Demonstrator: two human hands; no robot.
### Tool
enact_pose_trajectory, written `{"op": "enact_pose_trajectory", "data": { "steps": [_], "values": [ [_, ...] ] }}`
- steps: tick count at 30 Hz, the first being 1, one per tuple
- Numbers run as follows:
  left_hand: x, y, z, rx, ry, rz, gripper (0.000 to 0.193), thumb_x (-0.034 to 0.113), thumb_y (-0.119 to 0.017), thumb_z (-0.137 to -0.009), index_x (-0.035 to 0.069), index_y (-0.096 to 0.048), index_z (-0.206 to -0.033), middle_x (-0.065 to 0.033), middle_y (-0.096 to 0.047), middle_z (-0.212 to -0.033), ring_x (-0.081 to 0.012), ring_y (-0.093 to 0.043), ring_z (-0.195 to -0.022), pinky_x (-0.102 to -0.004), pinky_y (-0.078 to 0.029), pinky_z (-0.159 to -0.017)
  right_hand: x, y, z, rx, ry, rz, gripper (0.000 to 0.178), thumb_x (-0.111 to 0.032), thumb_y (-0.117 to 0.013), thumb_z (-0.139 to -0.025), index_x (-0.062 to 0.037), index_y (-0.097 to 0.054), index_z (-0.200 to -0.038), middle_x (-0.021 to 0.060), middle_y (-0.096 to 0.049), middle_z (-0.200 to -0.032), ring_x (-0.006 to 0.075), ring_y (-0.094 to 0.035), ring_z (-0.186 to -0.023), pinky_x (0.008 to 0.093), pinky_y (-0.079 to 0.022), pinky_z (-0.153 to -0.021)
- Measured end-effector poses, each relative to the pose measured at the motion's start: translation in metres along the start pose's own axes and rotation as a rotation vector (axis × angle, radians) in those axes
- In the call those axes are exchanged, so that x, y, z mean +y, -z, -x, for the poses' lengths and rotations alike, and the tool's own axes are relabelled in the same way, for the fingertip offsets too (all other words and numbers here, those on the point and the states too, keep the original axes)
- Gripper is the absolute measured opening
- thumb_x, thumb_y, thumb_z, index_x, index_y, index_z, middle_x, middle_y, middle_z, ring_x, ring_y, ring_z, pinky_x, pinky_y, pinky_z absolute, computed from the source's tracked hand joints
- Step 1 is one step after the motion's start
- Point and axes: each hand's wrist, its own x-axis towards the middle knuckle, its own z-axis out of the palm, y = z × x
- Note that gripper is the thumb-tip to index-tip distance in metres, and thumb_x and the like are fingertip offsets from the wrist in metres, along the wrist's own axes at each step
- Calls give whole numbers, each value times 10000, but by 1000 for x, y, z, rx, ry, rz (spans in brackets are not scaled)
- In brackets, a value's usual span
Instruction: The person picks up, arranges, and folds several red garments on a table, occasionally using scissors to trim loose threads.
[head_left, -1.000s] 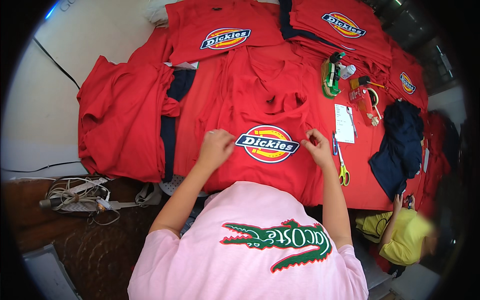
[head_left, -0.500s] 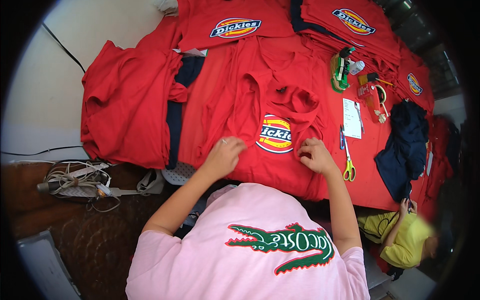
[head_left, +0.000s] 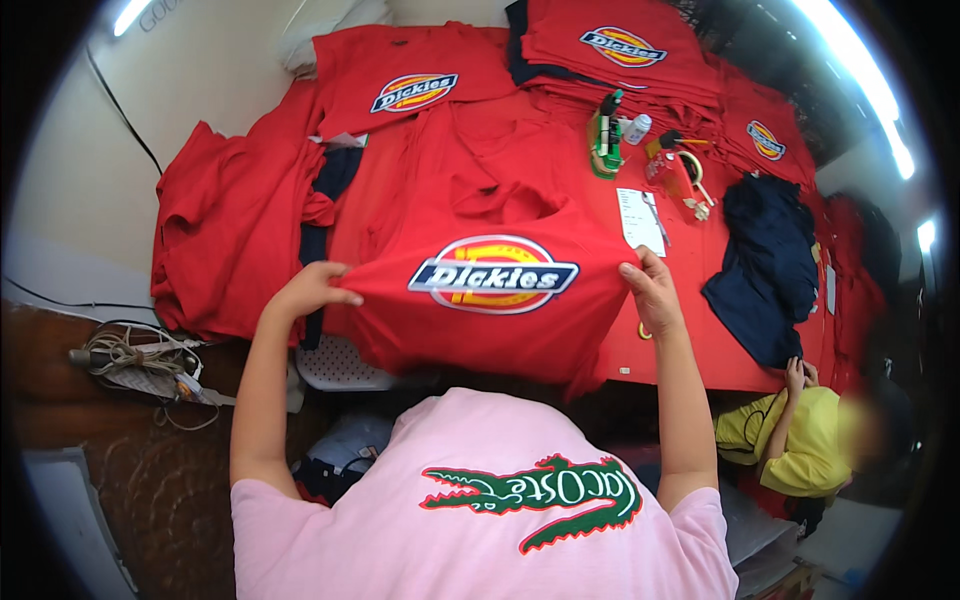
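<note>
A red shirt (head_left: 500,335) with a large oval emblem on its chest is stretched taut between my hands in front of me. My left hand (head_left: 312,290) pinches its left side, thumb and fingers closed on the cloth. The opposite side is gripped by my right hand (head_left: 655,290), with the thumb toward me. Its lower part hangs over the near edge of the table, and folds of red cloth (head_left: 480,140) lie behind it.
Red shirt stacks (head_left: 620,45) line the far side, and a red garment pile (head_left: 225,220) lies left. At right are a green tape dispenser (head_left: 605,140), a paper slip (head_left: 640,220) and navy cloth (head_left: 765,270). A person in yellow (head_left: 805,440) sits beyond my right arm.
My hands have moved apart and lifted the shirt, pulling its front flat so that the whole emblem shows. The view has shifted, with the table's far items now farther left.
</note>
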Motion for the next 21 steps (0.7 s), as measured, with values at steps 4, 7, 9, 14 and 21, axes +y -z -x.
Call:
{"op": "enact_pose_trajectory", "data": {
  "steps": [4, 7, 9, 14, 21],
  "values": [
    [14, 26, 63, 61, 23, 372, 252, 56, -869, -807, 96, -657, -937, 22, -685, -908, -89, -654, -863, -249, -509, -803, -55, 13, 59, -60, 73, 102, 142, -171, -773, -1001, -90, -661, -967, -62, -686, -945, 26, -610, -868, 217, -478, -798],
    [70, 38, 99, 120, -203, 482, 290, 4, -847, -787, 94, -617, -940, -16, -728, -972, -129, -705, -1046, -339, -521, -1019, -110, 14, 100, -341, -131, 792, 221, -212, -869, -888, -40, -738, -935, -43, -733, -943, 104, -664, -827, 265, -515, -797],
    [104, 52, 124, 102, -268, 371, 282, 19, -857, -763, 94, -631, -914, -33, -745, -1006, -170, -706, -1142, -425, -431, -1172, -112, 5, 123, -509, -86, 1256, 275, -218, -913, -784, -32, -772, -931, -6, -756, -961, 191, -684, -877, 326, -521, -839],
    [164, 63, 158, 125, -216, -521, 261, 41, -877, -696, 82, -660, -835, -62, -773, -1058, -235, -694, -1232, -537, -213, -1309, -154, 29, 146, -426, 455, 1681, 264, -142, -912, -613, -91, -775, -833, 24, -745, -1044, 272, -640, -1105, 416, -482, -971],
    [236, 69, 216, 1056, -790, -848, 221, 130, -836, -862, 61, -712, -1032, -73, -767, -1158, -286, -686, -1243, -524, -382, -1190, -277, 11, 175, 643, 1217, 1432, 219, -60, -853, -738, -48, -694, -889, 99, -683, -1160, 275, -623, -1054, 411, -504, -922]
  ]
}}
